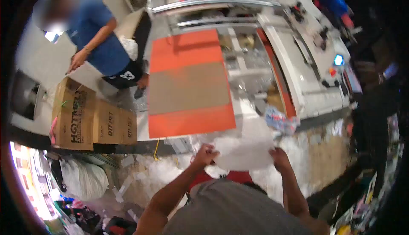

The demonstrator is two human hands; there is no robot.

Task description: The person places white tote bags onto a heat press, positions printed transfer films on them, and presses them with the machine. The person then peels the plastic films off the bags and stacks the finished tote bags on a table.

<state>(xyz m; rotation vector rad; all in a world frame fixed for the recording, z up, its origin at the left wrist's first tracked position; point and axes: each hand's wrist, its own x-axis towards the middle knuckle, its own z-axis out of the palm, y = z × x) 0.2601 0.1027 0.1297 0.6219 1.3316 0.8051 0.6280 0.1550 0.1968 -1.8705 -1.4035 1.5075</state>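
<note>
A whitish translucent sheet (243, 154) is stretched between my two hands, low in front of my body. My left hand (205, 156) is closed on its left edge, and my right hand (279, 158) is closed on its right edge. Just beyond the sheet lies a large orange board (191, 123) on the work table. A brown-grey rectangular panel (189, 87) rests flat across the middle of that board.
A co-worker in a blue shirt (98, 15) stands at the upper left, beside cardboard boxes (74, 118). A white machine (283, 43) with metal rails is at the right. Plastic packaging (281, 120) lies near its front corner. Scraps litter the floor.
</note>
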